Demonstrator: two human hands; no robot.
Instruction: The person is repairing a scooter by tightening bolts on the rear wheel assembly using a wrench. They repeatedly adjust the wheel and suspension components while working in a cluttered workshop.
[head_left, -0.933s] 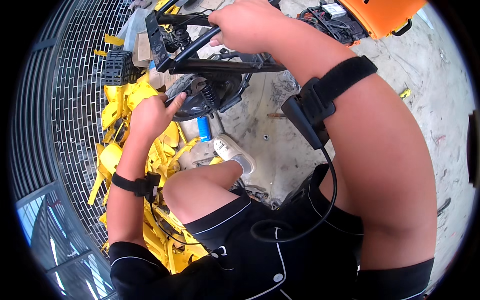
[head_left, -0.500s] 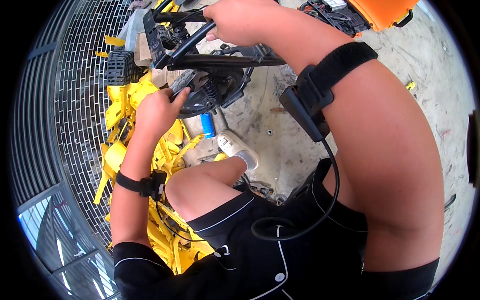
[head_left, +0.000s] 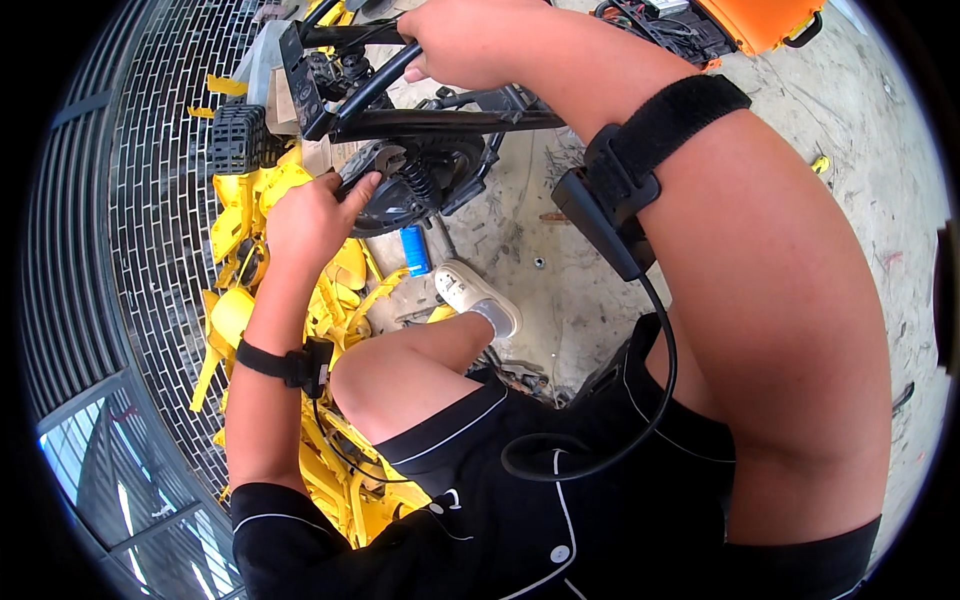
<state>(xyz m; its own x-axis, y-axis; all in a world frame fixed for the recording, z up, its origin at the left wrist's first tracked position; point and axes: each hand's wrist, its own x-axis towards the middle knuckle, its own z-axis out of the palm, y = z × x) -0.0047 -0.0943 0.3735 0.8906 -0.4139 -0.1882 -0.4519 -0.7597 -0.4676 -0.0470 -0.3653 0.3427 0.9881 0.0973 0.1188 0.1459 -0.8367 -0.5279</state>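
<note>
We see a big black metal frame made of round tubes (head_left: 450,124) at the top middle of the picture. Just under it is a round black wheel with a rubber tyre (head_left: 385,216), with a black coil spring (head_left: 416,184) by its side.

Our right hand (head_left: 455,45) is closed around a slanted tube of the frame, near the top edge. We think it holds on up there because a tube is easy to wrap fingers around, and a good grip can help keep the frame from tipping.

Our left hand (head_left: 308,215) is lower, left of the middle, at the near edge of the wheel. Its thumb points up and its fingers bend out of sight, so we cannot tell how tight it is or just what it has hold of. Maybe it is low so that each hand can mind a different part.

A white shoe (head_left: 460,287) is on the grey floor (head_left: 580,300) below the wheel, near a small blue box-like thing (head_left: 414,250). Broken-looking yellow plastic parts (head_left: 230,315) lie heaped on the left, perhaps to leave room by the wheel.
</note>
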